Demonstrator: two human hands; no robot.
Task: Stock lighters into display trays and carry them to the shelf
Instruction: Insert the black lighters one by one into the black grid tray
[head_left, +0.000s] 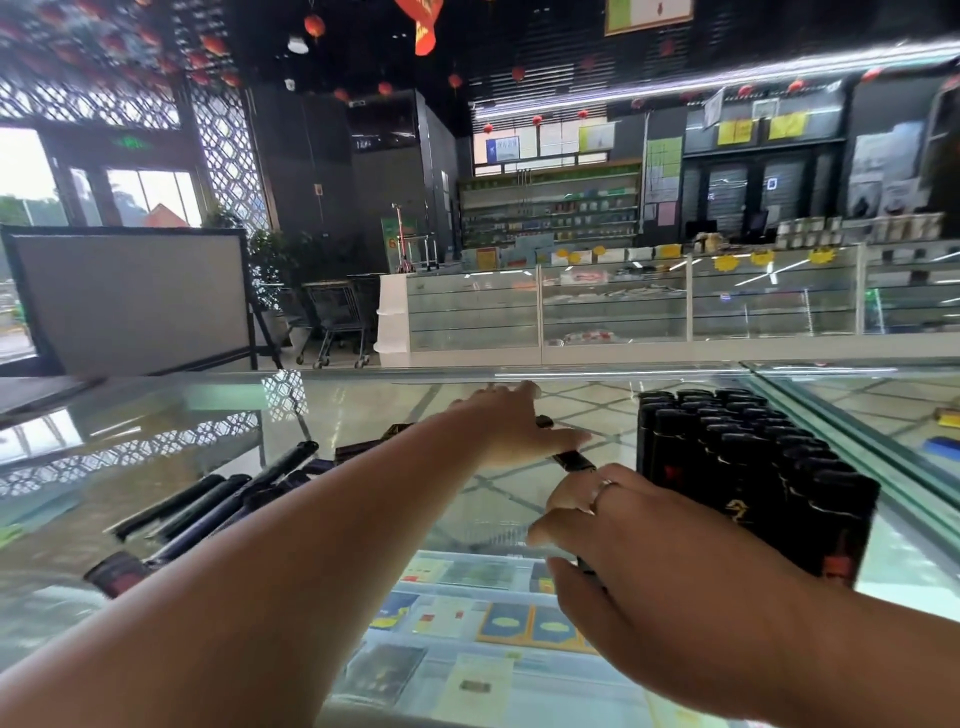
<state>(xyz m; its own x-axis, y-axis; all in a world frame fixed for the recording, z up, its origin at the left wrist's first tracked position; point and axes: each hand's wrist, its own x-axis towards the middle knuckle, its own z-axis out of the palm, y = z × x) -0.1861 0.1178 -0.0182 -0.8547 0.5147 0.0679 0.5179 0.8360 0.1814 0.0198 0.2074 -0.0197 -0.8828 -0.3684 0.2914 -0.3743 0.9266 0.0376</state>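
Observation:
A display tray (753, 483) packed with several upright black lighters stands on the glass counter (156, 431) at the right. My left hand (511, 423) reaches across the counter and grips a black lighter (571, 460) that pokes out below its fingers. My right hand (654, 551), wearing a ring, hovers just left of the tray with curled fingers around a dark lighter whose end shows under the palm. Several loose black lighters (218, 506) lie on the glass at the left.
Under the counter glass lie cards and packets (509, 623). A second glass counter (883, 415) adjoins on the right, with small blue and yellow items on it. Across the aisle stand glass showcases (623, 301), shopping carts (337, 322) and a board on a stand (130, 301).

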